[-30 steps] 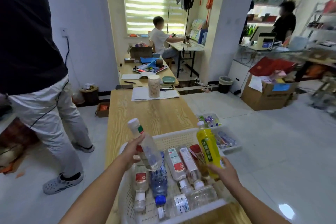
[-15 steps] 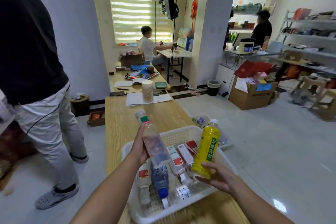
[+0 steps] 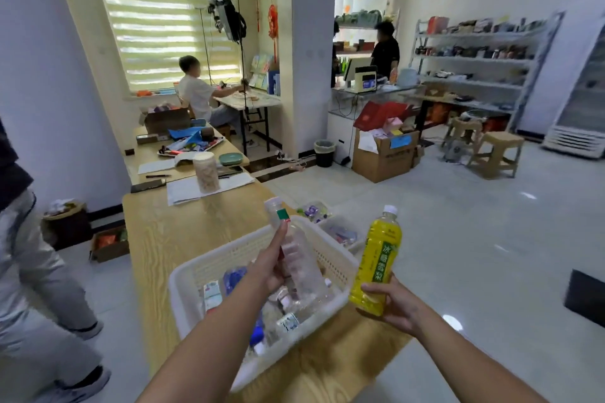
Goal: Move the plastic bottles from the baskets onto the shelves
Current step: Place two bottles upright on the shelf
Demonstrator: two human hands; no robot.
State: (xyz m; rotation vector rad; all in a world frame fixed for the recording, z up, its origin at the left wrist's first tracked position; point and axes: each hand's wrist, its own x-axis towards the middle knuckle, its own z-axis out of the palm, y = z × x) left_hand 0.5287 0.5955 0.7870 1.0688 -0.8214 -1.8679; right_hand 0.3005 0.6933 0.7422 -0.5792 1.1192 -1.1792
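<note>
My left hand [image 3: 273, 267] grips a clear plastic bottle [image 3: 299, 252] with a white cap and a red-green label, held tilted above the white basket [image 3: 196, 275]. My right hand [image 3: 393, 304] holds a yellow drink bottle [image 3: 376, 263] upright by its base, to the right of the basket and beyond the table's edge. Several more bottles [image 3: 284, 321] lie in the basket, which stands on the wooden table [image 3: 170, 239]. The metal shelves [image 3: 474, 59] stand against the far right wall, partly filled with goods.
A person in white trousers [image 3: 39, 271] walks at the left. Small clear bins [image 3: 340, 232] sit on the floor right of the table. A jar [image 3: 206, 172] and papers lie farther along the table. Cardboard box [image 3: 383, 154], stools [image 3: 497, 154] and a counter stand before the shelves.
The view has swung right toward the shelves. Both hands have lifted their bottles higher, and the yellow bottle has moved out to the right of the basket.
</note>
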